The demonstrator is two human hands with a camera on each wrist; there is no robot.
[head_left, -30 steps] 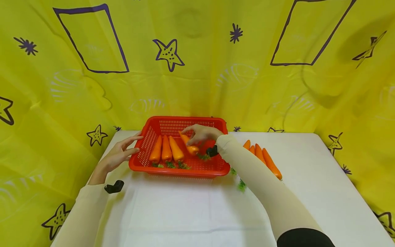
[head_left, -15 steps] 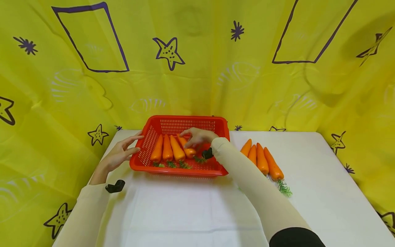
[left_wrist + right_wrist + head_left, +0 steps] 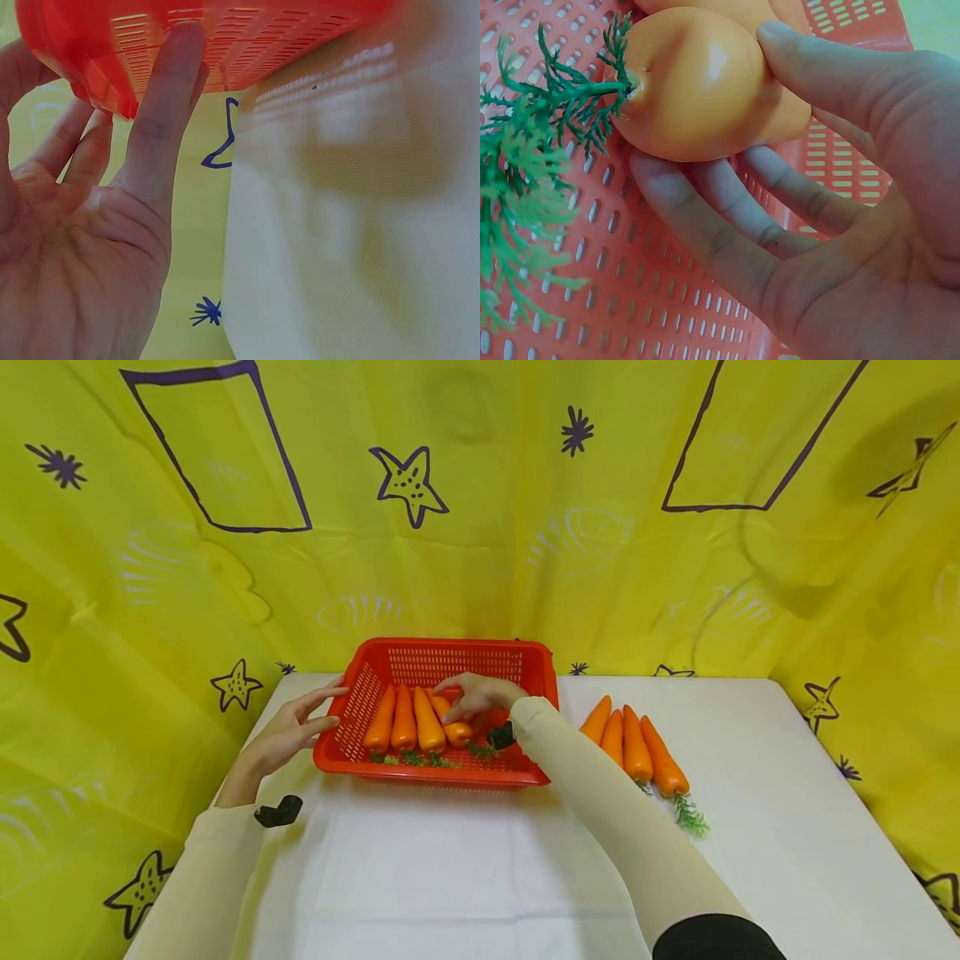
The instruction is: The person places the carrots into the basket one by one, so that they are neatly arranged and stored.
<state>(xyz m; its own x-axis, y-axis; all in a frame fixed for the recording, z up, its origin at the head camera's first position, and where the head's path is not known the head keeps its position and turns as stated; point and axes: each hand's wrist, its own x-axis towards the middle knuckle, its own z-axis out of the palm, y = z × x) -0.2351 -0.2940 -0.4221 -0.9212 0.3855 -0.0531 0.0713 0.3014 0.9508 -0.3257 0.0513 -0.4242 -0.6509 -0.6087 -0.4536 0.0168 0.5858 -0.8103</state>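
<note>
An orange carrot (image 3: pixel 457 735) with a green leafy top lies in the red basket (image 3: pixel 420 771), at the right end of a row of carrots (image 3: pixel 405 727). My right hand (image 3: pixel 480 695) pinches it. In the right wrist view, the thumb presses one side of the carrot (image 3: pixel 697 82) and the fingertips (image 3: pixel 656 172) touch the other. My left hand (image 3: pixel 288 732) rests against the basket's left side with fairly straight fingers. In the left wrist view, a finger (image 3: pixel 169 82) touches the slotted basket wall (image 3: pixel 270 37).
Several more carrots (image 3: pixel 637 752) lie on the white table (image 3: pixel 420 877) right of the basket, partly behind the right sleeve (image 3: pixel 600 810). A yellow patterned cloth (image 3: pixel 480 568) stands behind the table and along both sides.
My right hand has moved slightly left and lowered its carrot against the row in the basket. The right forearm has shifted left, showing more of the table's carrots. My left hand stays put.
</note>
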